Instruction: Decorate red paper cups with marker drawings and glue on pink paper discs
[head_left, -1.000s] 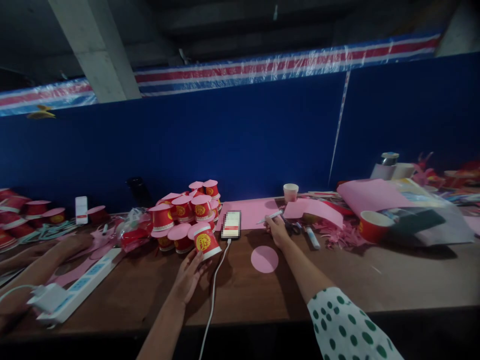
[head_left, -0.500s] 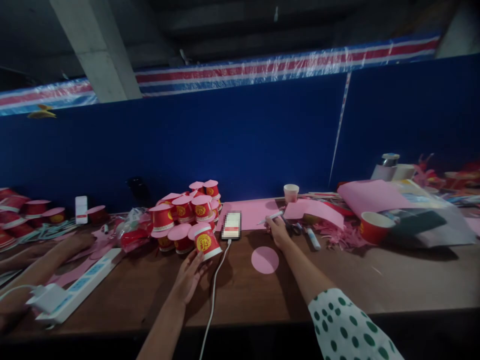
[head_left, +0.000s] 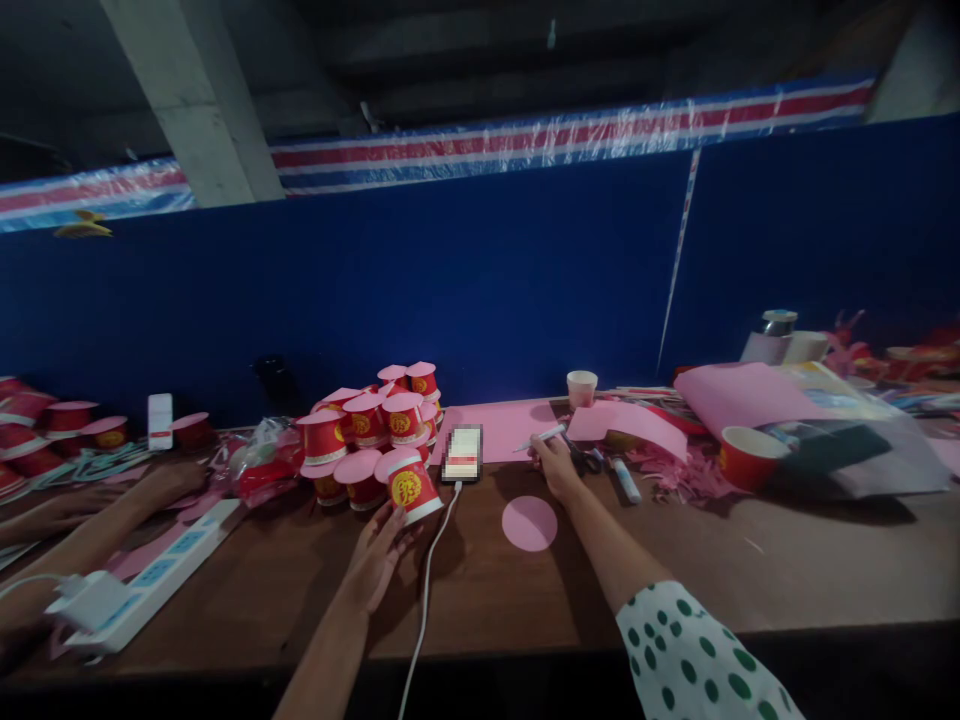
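My left hand [head_left: 379, 562] reaches forward and grips a red paper cup [head_left: 411, 487] with a yellow emblem and a pink top, tilted at the front of a pile of similar cups [head_left: 371, 425]. My right hand [head_left: 553, 462] rests on the wooden table [head_left: 675, 560] farther back, fingers closed around a white pen [head_left: 541, 436] over a pink paper sheet [head_left: 499, 428]. A pink paper disc [head_left: 529, 523] lies flat just in front of that hand. Scissors [head_left: 585, 457] lie right beside it.
A phone [head_left: 463, 452] on a white cable [head_left: 424, 600] lies between my hands. Another person's arms [head_left: 82, 540] and a white power strip [head_left: 142, 585] are at left. Pink sheets [head_left: 739, 392], a red cup [head_left: 746, 452] and paper scraps clutter the right. A blue partition [head_left: 480, 270] backs the table.
Almost nothing moved. My hands keep their hold on cup and pen; the other person's arm at left shifted slightly.
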